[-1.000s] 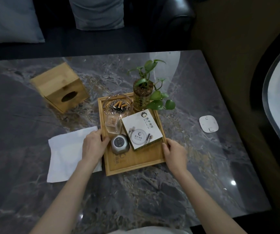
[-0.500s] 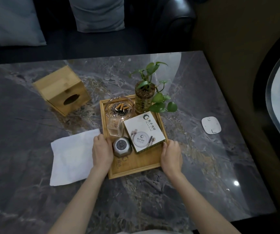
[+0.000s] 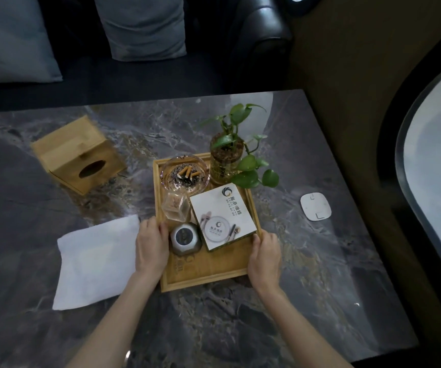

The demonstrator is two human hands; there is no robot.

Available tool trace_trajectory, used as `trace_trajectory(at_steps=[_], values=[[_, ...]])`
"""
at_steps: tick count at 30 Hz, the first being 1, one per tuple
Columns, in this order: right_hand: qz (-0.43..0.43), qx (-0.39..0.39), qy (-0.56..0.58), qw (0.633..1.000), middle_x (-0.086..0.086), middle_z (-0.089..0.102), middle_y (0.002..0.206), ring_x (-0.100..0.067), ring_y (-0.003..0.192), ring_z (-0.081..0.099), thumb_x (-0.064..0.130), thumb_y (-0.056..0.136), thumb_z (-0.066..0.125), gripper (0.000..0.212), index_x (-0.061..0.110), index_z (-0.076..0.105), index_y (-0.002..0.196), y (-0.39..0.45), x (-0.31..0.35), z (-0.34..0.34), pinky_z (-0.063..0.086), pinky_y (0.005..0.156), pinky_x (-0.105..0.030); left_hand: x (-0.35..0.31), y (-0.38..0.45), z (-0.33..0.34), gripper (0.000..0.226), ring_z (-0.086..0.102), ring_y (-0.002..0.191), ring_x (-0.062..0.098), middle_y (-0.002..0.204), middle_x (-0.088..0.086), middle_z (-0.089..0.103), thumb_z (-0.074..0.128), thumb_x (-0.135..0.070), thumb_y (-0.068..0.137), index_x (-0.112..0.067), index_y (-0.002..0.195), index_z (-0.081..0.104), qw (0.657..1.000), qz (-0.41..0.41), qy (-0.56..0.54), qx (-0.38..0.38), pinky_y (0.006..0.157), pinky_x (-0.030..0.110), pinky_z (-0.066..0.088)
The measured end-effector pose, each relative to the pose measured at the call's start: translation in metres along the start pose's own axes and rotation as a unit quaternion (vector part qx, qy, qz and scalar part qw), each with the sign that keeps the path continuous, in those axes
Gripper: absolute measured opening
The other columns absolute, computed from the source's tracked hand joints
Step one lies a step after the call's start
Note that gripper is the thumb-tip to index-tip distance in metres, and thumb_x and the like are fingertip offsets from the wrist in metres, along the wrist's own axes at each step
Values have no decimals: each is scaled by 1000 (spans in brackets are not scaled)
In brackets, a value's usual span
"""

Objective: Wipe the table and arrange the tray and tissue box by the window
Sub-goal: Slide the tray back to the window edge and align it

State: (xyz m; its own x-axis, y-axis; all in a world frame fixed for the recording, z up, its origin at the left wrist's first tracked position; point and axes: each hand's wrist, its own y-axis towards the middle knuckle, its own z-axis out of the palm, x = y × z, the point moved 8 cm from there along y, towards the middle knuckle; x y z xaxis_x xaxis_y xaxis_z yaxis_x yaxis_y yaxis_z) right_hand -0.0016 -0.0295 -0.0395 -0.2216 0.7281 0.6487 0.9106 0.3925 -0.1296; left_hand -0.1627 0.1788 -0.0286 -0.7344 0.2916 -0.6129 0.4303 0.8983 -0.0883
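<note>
Two bare hands hold a wooden tray [image 3: 208, 277] on a dark marble table [image 3: 307, 274]. The left hand [image 3: 151, 245] grips the tray's left edge and the right hand [image 3: 264, 257] grips its right edge. On the tray sit a glass ashtray [image 3: 186, 175] with cigarette butts, a small clear cup [image 3: 175, 209], a round silver thing [image 3: 186, 239], a plant [image 3: 236, 158] in a glass jar, and a white box [image 3: 223, 219]. The box shows a round logo and a plate with cutlery; its writing is too small to read. A white cloth [image 3: 94, 258] lies flat just left of the tray. The wooden tissue box [image 3: 77, 154] stands apart, far left. A small white square [image 3: 316, 207] lies to the right, near the window [image 3: 437, 160].
</note>
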Motion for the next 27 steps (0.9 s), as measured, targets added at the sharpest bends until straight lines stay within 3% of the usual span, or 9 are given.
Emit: trace_trajectory(at_steps=[6,10,16,22,27], values=[[6,-25,3,1000,-1,48,90,-19,84,49,17,96,40,20,7,57,97,23,-18,-42,35,72,-27,-46,-5,17,22,46,75,24,90,21,55,40,-13,94,2,86,54,1000,17,-18,0,66,31,33],[2,-51,-21,998,-6,54,94,-19,87,50,17,95,41,21,5,58,100,40,-38,-76,38,74,-29,-84,-12,35,20,51,78,36,90,29,56,43,-7,92,8,84,55,999,38,-9,5,66,29,29],[0,-70,-36,997,-13,57,96,-22,86,52,15,95,42,22,3,59,99,64,-68,-118,33,72,-26,-132,-21,68,21,42,74,21,92,25,55,41,-10,93,5,87,54,998,60,-19,18,66,30,31],[-10,-75,-39,996,-15,59,96,-28,88,56,13,95,43,21,2,60,101,91,-100,-149,35,71,-26,-167,-30,104,21,44,74,22,93,22,55,40,-14,94,2,89,54,998,53,-26,28,65,34,36],[-2,-72,-32,997,-22,60,93,-35,85,57,8,93,45,19,-3,60,96,105,-124,-159,43,73,-34,-183,-37,130,21,42,74,22,93,22,54,41,-13,94,3,88,53,998,41,-18,40,66,33,34]])
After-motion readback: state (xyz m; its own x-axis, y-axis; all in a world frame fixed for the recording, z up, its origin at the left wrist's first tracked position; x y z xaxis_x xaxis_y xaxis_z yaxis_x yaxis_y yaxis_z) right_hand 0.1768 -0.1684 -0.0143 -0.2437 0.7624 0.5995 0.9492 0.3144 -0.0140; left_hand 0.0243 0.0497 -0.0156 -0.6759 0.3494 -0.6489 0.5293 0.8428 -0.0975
